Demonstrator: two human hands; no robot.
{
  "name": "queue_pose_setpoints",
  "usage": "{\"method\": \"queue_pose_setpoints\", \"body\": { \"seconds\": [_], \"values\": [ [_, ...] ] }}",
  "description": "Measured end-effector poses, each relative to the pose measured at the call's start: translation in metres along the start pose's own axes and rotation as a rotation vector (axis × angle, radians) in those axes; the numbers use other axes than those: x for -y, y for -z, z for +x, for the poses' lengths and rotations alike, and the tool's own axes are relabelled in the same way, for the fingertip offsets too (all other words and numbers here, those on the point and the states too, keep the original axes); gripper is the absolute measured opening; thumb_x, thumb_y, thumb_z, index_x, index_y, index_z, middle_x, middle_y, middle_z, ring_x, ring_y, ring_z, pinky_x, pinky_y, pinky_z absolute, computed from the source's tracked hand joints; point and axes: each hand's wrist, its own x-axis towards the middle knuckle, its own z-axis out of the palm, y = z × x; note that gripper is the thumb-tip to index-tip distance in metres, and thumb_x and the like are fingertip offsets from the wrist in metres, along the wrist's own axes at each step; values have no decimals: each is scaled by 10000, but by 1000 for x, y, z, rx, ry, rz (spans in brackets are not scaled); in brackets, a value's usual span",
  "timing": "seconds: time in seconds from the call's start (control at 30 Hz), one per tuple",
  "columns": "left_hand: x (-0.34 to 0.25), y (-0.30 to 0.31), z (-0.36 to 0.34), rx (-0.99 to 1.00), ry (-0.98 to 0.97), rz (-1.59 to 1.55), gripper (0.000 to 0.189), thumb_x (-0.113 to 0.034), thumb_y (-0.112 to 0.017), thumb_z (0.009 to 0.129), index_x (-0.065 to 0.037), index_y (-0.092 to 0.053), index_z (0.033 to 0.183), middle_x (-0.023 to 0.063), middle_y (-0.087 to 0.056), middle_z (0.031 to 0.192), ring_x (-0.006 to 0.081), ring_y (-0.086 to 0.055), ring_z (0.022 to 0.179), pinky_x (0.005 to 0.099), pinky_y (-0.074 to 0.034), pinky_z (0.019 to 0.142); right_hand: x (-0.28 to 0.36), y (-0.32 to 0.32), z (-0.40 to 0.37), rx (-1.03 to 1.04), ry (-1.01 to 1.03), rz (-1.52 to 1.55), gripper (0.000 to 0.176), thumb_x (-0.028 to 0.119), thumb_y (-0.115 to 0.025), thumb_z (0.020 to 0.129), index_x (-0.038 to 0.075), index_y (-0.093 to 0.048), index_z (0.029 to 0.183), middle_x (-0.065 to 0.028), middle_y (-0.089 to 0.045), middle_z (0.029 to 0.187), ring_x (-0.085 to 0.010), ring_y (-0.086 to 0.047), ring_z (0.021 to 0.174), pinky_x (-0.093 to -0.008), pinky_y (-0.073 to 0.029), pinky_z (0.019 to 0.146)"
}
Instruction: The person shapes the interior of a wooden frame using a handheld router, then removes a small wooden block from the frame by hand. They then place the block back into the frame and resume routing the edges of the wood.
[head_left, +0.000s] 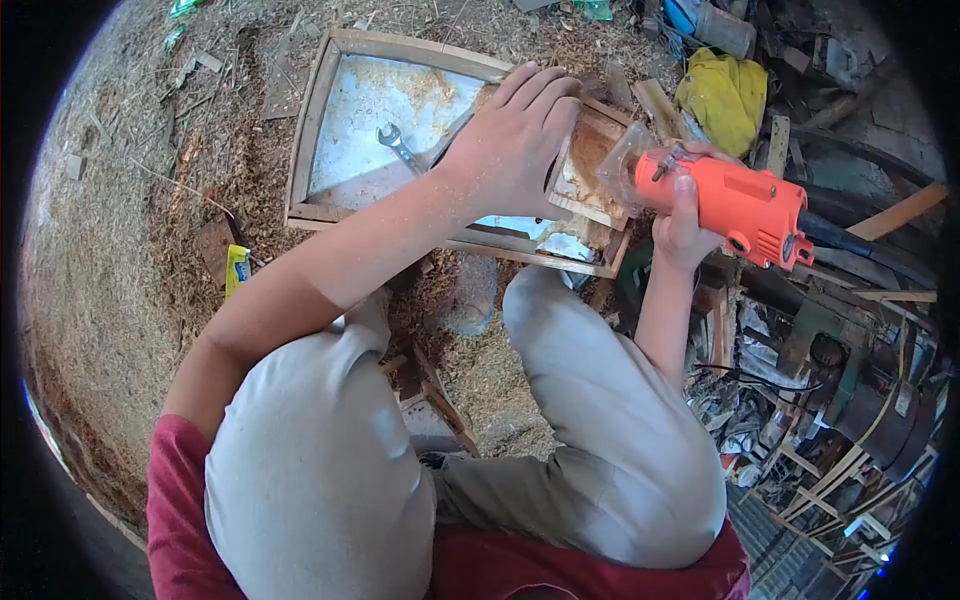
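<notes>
A red-orange power tool (735,205) with a clear guard is gripped in my right hand (680,225), its front end against a wooden piece (590,165). My left hand (515,140) is wrapped over the left side of that piece, its fingers bent over the top edge; the thumb is hidden. Both lie over a wood-framed tray (305,130) with a pale, dusty surface. A metal wrench (400,148) rests in the tray, left of my left hand. Sawdust covers parts of the tray and the wooden piece.
Sawdust and shavings cover the ground. A yellow cloth (725,100) lies beyond the tool. A black cable (870,250) runs right from the tool, among wood scraps and machine parts. A yellow packet (237,268) is at the left. My bent knees are close below the tray.
</notes>
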Motion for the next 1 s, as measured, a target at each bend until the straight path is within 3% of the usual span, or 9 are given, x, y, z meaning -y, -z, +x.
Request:
{"method": "queue_pose_setpoints", "body": {
  "seconds": [0.67,1.0],
  "values": [
    [1,-3,3,-25,-1,-14,1034,-601,-867,637,66,-506,1339,228,-512,1460,372,-420,1471,535,-236,1302,-2,10,-9,53,44,-72,699,95,-705,828,70,-342,1425,-212,-628,1147,-330,-662,1022,-504,-557,973],
    [-2,-2,2,-5,10,-6,1036,-564,-887,616,72,-506,1341,234,-506,1475,375,-408,1483,536,-231,1304,7,1,-4,-16,27,18,722,86,-692,822,81,-323,1443,-207,-610,1165,-346,-658,1018,-516,-565,966]
  ]
}}
